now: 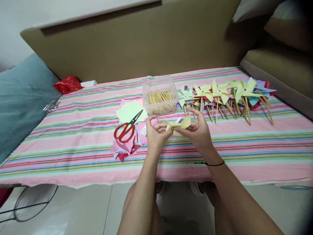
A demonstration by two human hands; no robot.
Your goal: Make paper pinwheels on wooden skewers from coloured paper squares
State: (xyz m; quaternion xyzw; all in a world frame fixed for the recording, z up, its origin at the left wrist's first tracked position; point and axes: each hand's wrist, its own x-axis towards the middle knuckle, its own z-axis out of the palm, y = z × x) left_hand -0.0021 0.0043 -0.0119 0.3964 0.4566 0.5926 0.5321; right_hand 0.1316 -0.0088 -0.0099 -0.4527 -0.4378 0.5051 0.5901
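Observation:
Between my two hands is a pale yellow paper pinwheel [185, 123] with its blades partly folded inward. My left hand [156, 133] pinches its left side, thumb near the centre. From the other side my right hand [199, 130] grips it, the thumb also pressed close to the middle. Whether a pin sits at the centre is hidden by my thumbs. Left of my hands, red-handled scissors [126, 132] rest on a stack of coloured paper squares [129, 111]. Cut pink and purple paper pieces [123, 147] lie just below them.
Behind my hands stands a clear plastic box [160, 94] of short wooden sticks [160, 99]. Several finished pinwheels [221, 93] on sticks are piled at the right. A red plastic bag [68, 85] lies at the back left. Everything rests on a striped cloth [80, 147].

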